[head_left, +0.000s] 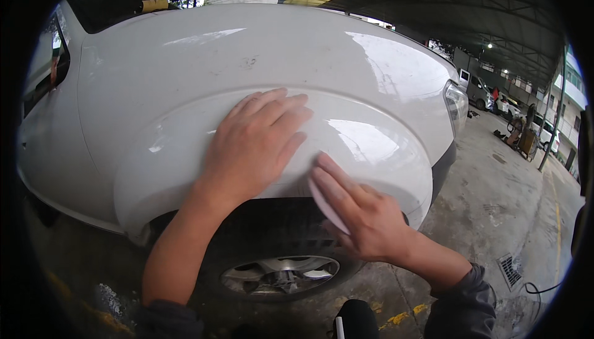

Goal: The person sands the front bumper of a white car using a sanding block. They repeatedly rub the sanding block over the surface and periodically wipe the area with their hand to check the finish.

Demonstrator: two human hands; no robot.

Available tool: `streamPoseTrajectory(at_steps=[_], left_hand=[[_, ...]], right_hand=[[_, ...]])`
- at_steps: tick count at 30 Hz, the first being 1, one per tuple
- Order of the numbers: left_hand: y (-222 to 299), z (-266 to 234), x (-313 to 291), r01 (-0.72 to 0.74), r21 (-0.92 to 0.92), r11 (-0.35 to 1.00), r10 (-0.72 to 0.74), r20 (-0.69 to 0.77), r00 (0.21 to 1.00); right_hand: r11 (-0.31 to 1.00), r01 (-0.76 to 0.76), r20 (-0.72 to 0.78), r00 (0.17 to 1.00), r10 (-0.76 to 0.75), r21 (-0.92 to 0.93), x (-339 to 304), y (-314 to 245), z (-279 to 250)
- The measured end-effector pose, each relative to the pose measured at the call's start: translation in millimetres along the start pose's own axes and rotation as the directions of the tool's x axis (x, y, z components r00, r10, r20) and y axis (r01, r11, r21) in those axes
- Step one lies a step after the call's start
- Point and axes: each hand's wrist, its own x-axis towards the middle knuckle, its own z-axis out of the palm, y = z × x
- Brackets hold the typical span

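A white car's front fender (185, 85) fills the view, with a flared wheel arch bulging toward me. My left hand (253, 138) lies flat on top of the arch, fingers stretched out and holding nothing. To its right, my right hand (359, 206) grips a thin, pale, round sanding disc (327, 203) against the arch's lower edge. The disc is seen nearly edge-on, its far side hidden by the fingers. Dull smudges mark the fender's upper surface. Below both hands, the wheel (281, 274) sits in the dark wheel well.
At the right end of the fender is the headlight (456, 105). A side mirror (60, 60) stands out at the far left. On the concrete floor (489, 209) lie a drain grate (510, 271) and a black cable (537, 289). Parked vehicles and a metal post stand farther back.
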Motion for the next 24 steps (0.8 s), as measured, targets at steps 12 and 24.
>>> streamPoseTrajectory(at_steps=[12, 24], left_hand=[[-1, -3, 1, 0.0, 0.004, 1.0, 0.0, 0.01, 1.0], [1, -1, 0, 0.01, -0.015, 1.0, -0.01, 0.0, 1.0]], right_hand=[[0.999, -0.016, -0.01, 1.0, 0.016, 0.033, 11, -3, 0], [0.99, -0.114, -0.044, 0.993, 0.111, -0.085, 4, -13, 13]])
